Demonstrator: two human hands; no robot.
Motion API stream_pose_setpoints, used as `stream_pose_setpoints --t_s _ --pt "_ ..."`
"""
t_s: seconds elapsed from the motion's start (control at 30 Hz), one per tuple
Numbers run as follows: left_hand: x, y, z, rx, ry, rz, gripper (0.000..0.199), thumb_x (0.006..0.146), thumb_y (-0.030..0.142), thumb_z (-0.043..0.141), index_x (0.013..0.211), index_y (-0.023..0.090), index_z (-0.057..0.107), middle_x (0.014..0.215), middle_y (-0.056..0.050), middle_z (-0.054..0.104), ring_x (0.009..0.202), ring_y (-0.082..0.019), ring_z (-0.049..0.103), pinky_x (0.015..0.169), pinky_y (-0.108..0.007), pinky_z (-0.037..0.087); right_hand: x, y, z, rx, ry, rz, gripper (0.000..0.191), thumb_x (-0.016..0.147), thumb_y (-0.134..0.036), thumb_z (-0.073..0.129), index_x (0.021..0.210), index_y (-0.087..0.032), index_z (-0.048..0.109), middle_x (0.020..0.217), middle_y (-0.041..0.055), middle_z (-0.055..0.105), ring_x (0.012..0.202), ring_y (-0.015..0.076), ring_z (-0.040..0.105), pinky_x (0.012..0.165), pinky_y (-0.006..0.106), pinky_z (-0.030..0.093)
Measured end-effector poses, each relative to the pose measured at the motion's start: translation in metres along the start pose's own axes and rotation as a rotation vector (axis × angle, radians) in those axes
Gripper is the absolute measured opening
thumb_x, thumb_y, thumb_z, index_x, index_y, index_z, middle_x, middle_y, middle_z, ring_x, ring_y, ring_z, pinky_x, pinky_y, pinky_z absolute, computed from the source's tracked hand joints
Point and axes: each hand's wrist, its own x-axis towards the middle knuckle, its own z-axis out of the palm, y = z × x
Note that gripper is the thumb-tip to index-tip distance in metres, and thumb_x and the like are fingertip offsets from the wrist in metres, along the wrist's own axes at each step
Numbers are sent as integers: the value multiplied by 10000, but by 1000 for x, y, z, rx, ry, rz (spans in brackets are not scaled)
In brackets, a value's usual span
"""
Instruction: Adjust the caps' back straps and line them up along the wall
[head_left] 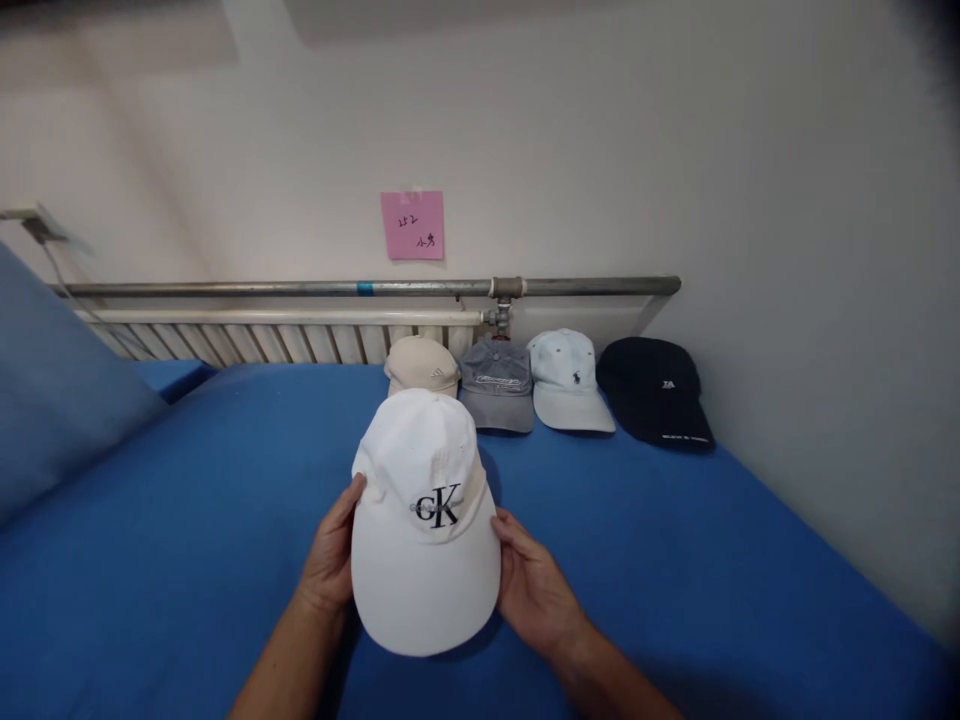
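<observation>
Between my two hands a white baseball cap [424,590] is held up over the blue bed surface, its brim toward me and dark letters on its front. My left hand [331,545] grips its left side, thumb on the edge, with the other fingers hidden behind. On the opposite side my right hand [534,580] pinches the edge near the brim. Behind it stands a row of caps: a beige cap [420,362], partly covered by the white one, a grey cap [496,385], a pale blue cap [566,375] and a black cap [652,385].
The blue sheet [187,500] spreads under everything. Along the back wall run a metal pipe [285,289] and a radiator [300,342]. A pink note [412,226] is taped above. A blue pillow-like shape [52,380] leans at the left; a wall borders the right.
</observation>
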Motion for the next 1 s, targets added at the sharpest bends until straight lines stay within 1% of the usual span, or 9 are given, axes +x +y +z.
stream_pose_setpoints --t_s 0.17,0.33,0.4,0.47,0.53,0.6,0.7,0.83,1.0 --pt "3 3 2 -26 27 -42 396 931 384 471 1061 137 751 984 -131 757 1167 -323 599 1113 -481 331 -1 0 -3 -116 -111 9 198 589 -236 794 743 -194 678 765 -13 708 749 139 610 714 252 474" --pt "2 9 1 3 203 -44 385 898 421 518 977 149 778 950 -125 763 1141 -334 615 1080 -489 381 -3 -2 -5 -273 -190 4 199 631 -272 743 793 -187 667 780 1 689 722 147 587 686 276 463" --pt "2 11 1 11 278 -41 378 890 420 531 952 144 782 921 -127 767 1122 -340 627 1064 -497 399 -3 -4 -5 -311 -194 8 211 634 -282 739 801 -185 656 741 -2 665 680 139 573 618 260 448" --pt "1 11 3 9 348 -42 383 885 425 539 944 134 781 899 -134 768 1097 -345 640 1044 -504 420 -3 -5 -5 -320 -192 29 221 635 -290 744 801 -183 644 662 -23 614 588 110 528 497 217 382" --pt "2 10 7 5 410 -27 373 880 418 550 924 127 779 875 -139 769 1063 -345 658 1023 -503 441 -2 -7 -5 -301 -187 63 233 628 -288 757 790 -184 626 604 -45 559 509 81 466 401 188 267" --pt "2 8 12 17 468 32 327 878 382 566 890 135 779 846 -127 771 1018 -335 681 1001 -492 464 -1 -9 -5 -266 -174 85 259 609 -276 779 782 -187 608 597 -53 543 480 65 436 361 180 187" --pt "3 4 18 72 543 119 282 888 324 559 864 141 772 812 -110 773 928 -310 714 961 -468 502 1 -11 -5 -226 -142 95 313 585 -270 813 797 -191 596 625 -50 561 477 58 438 340 175 154" --pt "2 1 19 162 570 121 238 880 246 567 886 96 752 792 -128 769 781 -283 738 879 -424 559 3 -11 -6 -167 -110 77 358 578 -267 845 817 -194 589 668 -52 579 484 47 452 332 166 169" --pt "-2 0 17 259 512 163 156 776 118 672 920 100 730 830 -114 773 714 -250 736 714 -326 602 3 -11 -6 -136 -110 53 379 579 -265 856 853 -194 604 670 -57 572 515 52 487 334 160 194"
